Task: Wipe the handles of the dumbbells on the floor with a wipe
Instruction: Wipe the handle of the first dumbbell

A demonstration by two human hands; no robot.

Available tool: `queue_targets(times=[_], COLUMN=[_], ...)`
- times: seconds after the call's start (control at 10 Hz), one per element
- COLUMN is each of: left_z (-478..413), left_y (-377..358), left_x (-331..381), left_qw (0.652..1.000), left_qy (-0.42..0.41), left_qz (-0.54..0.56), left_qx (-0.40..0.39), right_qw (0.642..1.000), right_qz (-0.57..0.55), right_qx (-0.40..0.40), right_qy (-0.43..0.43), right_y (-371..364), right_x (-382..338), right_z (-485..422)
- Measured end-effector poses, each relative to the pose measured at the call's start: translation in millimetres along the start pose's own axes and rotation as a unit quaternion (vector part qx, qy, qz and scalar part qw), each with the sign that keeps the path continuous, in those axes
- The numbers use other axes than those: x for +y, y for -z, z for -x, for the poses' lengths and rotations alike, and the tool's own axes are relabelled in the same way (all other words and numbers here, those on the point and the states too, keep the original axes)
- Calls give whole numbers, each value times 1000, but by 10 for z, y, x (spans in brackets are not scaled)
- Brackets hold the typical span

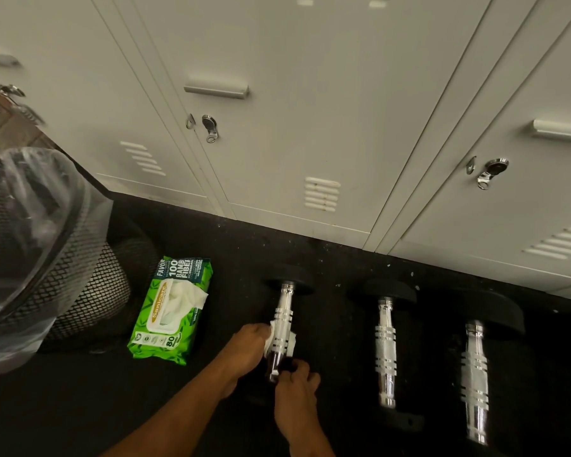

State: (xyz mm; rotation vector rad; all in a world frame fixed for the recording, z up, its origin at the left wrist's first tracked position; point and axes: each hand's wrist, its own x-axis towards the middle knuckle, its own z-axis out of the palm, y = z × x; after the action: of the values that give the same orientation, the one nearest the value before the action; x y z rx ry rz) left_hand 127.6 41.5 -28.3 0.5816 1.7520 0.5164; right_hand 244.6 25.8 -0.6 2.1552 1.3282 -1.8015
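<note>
Black speckled floor (211, 407) runs beneath a row of pale metal lockers (277, 127) with lock tabs and vent slots. At far left stands a dark mesh bin (89, 291) lined with a clear plastic bag (30, 225); what lies inside cannot be made out. Just beside it lies a green wipes pack (170, 308), flap open, a white sheet bunched in the opening. Next comes the left dumbbell (284, 311), its chrome handle pointing toward the lockers. The left hand (249, 349) is clenched around a white wipe (279, 341) wrapped on that handle. The right hand (297, 384) grips the near end of the same dumbbell. Further right lie the middle dumbbell (385, 351) and the right dumbbell (474, 377), parallel and apart.
</note>
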Motion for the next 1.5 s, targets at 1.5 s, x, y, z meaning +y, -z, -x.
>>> queue_targets(times=[1.5], left_z=[-2], left_y=[76], left_x=[-15], left_qw=[998], left_qy=[55], left_qz=[-36], left_qx=[0], right_qw=[1000], right_qz=[25], right_qx=[-6], right_qy=[-3], right_y=[-31], right_x=[-45], right_z=[50])
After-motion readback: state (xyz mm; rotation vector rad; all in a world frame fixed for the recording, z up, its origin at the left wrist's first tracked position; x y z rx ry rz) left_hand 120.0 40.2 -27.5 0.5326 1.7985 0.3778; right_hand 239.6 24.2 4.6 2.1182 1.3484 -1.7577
